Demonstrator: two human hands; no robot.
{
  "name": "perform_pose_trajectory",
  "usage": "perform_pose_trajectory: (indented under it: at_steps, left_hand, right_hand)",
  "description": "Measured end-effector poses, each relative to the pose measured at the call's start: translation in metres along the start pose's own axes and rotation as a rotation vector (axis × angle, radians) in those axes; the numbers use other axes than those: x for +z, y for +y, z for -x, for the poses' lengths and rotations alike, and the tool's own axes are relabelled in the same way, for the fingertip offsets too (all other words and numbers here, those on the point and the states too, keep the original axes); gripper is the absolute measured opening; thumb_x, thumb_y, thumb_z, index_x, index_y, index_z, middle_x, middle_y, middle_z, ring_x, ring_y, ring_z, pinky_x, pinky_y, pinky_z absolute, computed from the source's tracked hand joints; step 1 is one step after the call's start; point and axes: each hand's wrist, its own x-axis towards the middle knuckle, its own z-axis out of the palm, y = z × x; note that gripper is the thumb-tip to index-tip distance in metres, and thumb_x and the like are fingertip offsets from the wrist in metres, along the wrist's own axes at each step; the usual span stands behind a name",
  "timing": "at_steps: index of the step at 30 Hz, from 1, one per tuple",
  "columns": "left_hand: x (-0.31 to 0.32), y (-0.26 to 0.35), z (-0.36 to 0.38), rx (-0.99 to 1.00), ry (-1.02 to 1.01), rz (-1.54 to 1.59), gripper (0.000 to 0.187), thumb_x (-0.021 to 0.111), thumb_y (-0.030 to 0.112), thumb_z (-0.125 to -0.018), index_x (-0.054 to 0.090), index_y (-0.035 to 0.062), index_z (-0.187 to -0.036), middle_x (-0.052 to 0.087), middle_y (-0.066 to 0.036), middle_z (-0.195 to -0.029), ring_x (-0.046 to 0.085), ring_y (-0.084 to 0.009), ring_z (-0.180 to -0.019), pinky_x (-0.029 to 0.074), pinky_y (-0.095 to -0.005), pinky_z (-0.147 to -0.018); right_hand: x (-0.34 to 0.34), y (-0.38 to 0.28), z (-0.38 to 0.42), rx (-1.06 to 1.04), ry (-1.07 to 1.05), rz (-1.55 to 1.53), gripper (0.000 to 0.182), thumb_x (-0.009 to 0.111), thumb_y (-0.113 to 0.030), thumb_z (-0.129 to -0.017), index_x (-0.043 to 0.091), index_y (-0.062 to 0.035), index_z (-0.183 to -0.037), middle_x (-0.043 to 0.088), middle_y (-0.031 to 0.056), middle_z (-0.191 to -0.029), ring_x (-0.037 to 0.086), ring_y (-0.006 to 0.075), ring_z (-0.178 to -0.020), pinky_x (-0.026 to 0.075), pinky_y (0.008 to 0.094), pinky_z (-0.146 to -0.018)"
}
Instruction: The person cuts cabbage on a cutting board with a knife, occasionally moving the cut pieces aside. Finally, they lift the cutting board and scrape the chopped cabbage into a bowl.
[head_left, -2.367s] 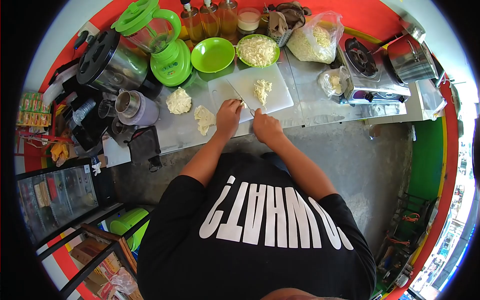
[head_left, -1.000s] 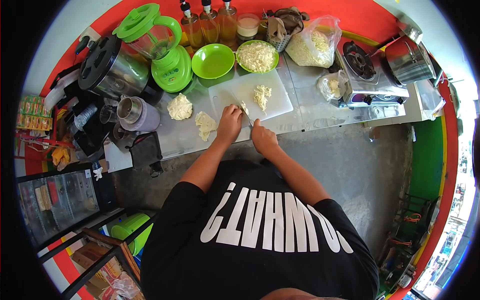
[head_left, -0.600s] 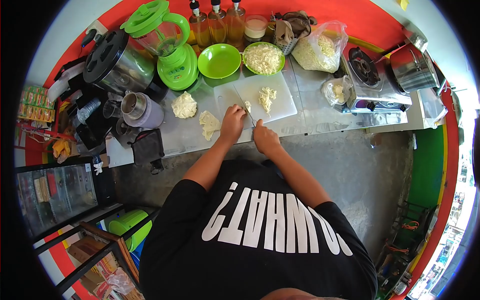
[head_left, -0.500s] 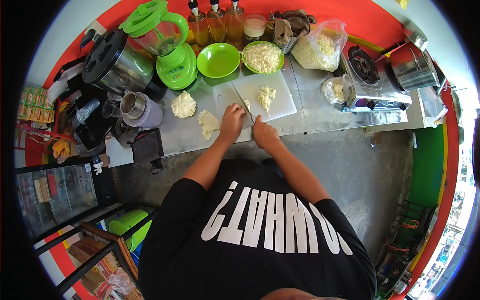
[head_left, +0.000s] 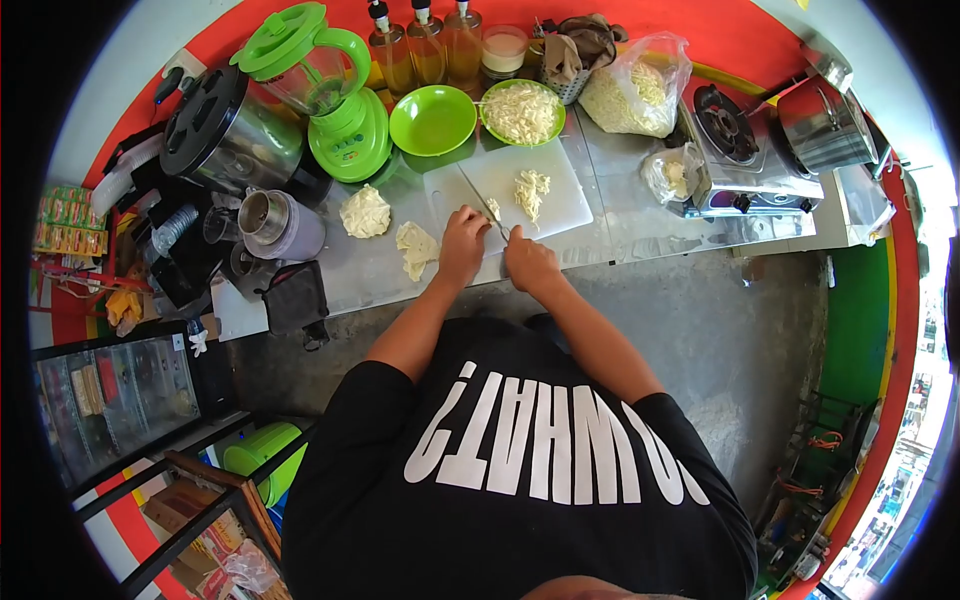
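My right hand [head_left: 531, 262] is closed around the handle of a knife [head_left: 487, 203], whose blade slants up and left across the white cutting board [head_left: 575, 205]. Close against the blade's left side, my left hand [head_left: 464, 243] has its fingers curled down on cabbage, mostly hidden under them. A few cut strips [head_left: 494, 208] lie just right of the blade. Farther right on the board is a small pile of shredded cabbage [head_left: 531, 196]. Left of the board, a pale cabbage head [head_left: 365, 211] and a loose cabbage leaf [head_left: 415, 250] rest on the metal counter [head_left: 365, 280].
Behind the board stand a green bowl [head_left: 433, 121] and a bowl heaped with shredded cabbage [head_left: 523, 112]. A blender [head_left: 348, 130] and a steel cup [head_left: 267, 215] are at left. A bag of cabbage [head_left: 632, 98] and a gas stove [head_left: 755, 185] stand at right.
The view has shifted slightly. Both hands and the knife stay at nearly the same place on the board, with the knife handle a little less visible beside my right hand.
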Motion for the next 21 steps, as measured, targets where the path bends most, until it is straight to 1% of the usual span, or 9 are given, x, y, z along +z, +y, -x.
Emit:
perform_pose_trajectory:
  at_steps: [5, 7, 8, 11, 13, 14, 16, 20, 21]
  left_hand:
    - [0.000, -0.001, 0.000, -0.013, 0.011, 0.000, 0.002, 0.066, 0.001, -0.085, 0.066, 0.0001, -0.087, 0.058, -0.012, -0.092, 0.058, -0.0340, -0.092, 0.048, -0.0441, -0.081]
    - [0.002, -0.002, 0.000, -0.018, 0.016, 0.001, 0.002, 0.066, 0.001, -0.085, 0.066, 0.0002, -0.087, 0.058, -0.012, -0.092, 0.058, -0.0342, -0.092, 0.048, -0.0442, -0.081]
    - [0.002, -0.003, 0.001, -0.024, 0.017, -0.001, 0.003, 0.065, 0.002, -0.085, 0.066, 0.0004, -0.088, 0.058, -0.012, -0.092, 0.058, -0.0343, -0.092, 0.048, -0.0442, -0.081]
    - [-0.001, -0.001, 0.000, -0.021, 0.012, 0.011, 0.003, 0.065, 0.001, -0.086, 0.066, 0.0004, -0.089, 0.058, -0.012, -0.092, 0.058, -0.0342, -0.092, 0.048, -0.0440, -0.080]
    - [0.001, -0.002, 0.003, -0.040, 0.010, 0.028, 0.003, 0.065, 0.001, -0.086, 0.066, 0.0003, -0.089, 0.058, -0.013, -0.092, 0.058, -0.0342, -0.092, 0.047, -0.0441, -0.080]
    - [0.002, -0.004, 0.001, -0.060, 0.012, 0.045, 0.004, 0.065, 0.001, -0.086, 0.066, 0.0002, -0.089, 0.058, -0.013, -0.092, 0.058, -0.0341, -0.092, 0.047, -0.0442, -0.080]
    - [0.001, -0.004, 0.001, -0.070, 0.017, 0.061, 0.004, 0.065, 0.001, -0.086, 0.066, -0.0001, -0.090, 0.058, -0.013, -0.093, 0.058, -0.0343, -0.092, 0.047, -0.0441, -0.081]
    - [0.004, -0.006, 0.003, -0.111, 0.043, 0.093, 0.005, 0.066, 0.001, -0.086, 0.067, -0.0007, -0.091, 0.060, -0.013, -0.094, 0.060, -0.0348, -0.090, 0.049, -0.0432, -0.080]
    - [0.003, -0.006, 0.003, -0.109, 0.042, 0.093, 0.005, 0.066, 0.001, -0.086, 0.067, -0.0007, -0.091, 0.060, -0.013, -0.094, 0.060, -0.0348, -0.090, 0.049, -0.0432, -0.080]
  right_hand:
    - [-0.015, -0.009, 0.015, -0.014, -0.051, 0.033, 0.023, 0.049, -0.011, -0.096, 0.045, 0.0014, -0.115, 0.072, 0.0257, -0.099, 0.072, 0.0389, -0.097, 0.058, 0.0456, -0.084]
    - [-0.005, -0.011, 0.017, 0.062, -0.073, -0.064, 0.024, 0.053, -0.006, -0.094, 0.043, 0.0026, -0.115, 0.069, 0.0287, -0.106, 0.068, 0.0420, -0.105, 0.055, 0.0488, -0.089]
    - [-0.002, -0.011, 0.014, 0.062, -0.072, -0.063, 0.024, 0.053, -0.006, -0.094, 0.043, 0.0026, -0.115, 0.069, 0.0287, -0.106, 0.068, 0.0420, -0.105, 0.055, 0.0488, -0.089]
    - [0.000, -0.009, 0.004, 0.073, -0.077, -0.076, 0.025, 0.053, -0.012, -0.097, 0.043, 0.0027, -0.115, 0.069, 0.0289, -0.107, 0.067, 0.0431, -0.106, 0.054, 0.0497, -0.089]
    - [-0.007, -0.006, -0.004, 0.021, -0.083, -0.058, 0.029, 0.052, -0.019, -0.100, 0.042, 0.0029, -0.116, 0.068, 0.0293, -0.108, 0.067, 0.0443, -0.105, 0.053, 0.0507, -0.089]
    - [-0.009, -0.005, -0.004, 0.020, -0.079, -0.059, 0.029, 0.052, -0.019, -0.100, 0.042, 0.0029, -0.116, 0.068, 0.0293, -0.108, 0.067, 0.0443, -0.105, 0.053, 0.0507, -0.089]
    - [-0.015, -0.005, 0.000, -0.004, -0.066, -0.041, 0.034, 0.058, -0.006, -0.091, 0.043, 0.0034, -0.119, 0.070, 0.0276, -0.106, 0.070, 0.0404, -0.100, 0.057, 0.0465, -0.087]
    - [0.005, -0.008, 0.007, 0.059, -0.072, -0.067, 0.035, 0.060, -0.006, -0.090, 0.043, 0.0035, -0.119, 0.070, 0.0275, -0.106, 0.070, 0.0405, -0.102, 0.056, 0.0462, -0.088]
    - [0.007, -0.008, 0.007, 0.064, -0.072, -0.098, 0.030, 0.055, -0.012, -0.095, 0.042, 0.0034, -0.117, 0.069, 0.0288, -0.108, 0.068, 0.0427, -0.103, 0.054, 0.0490, -0.089]
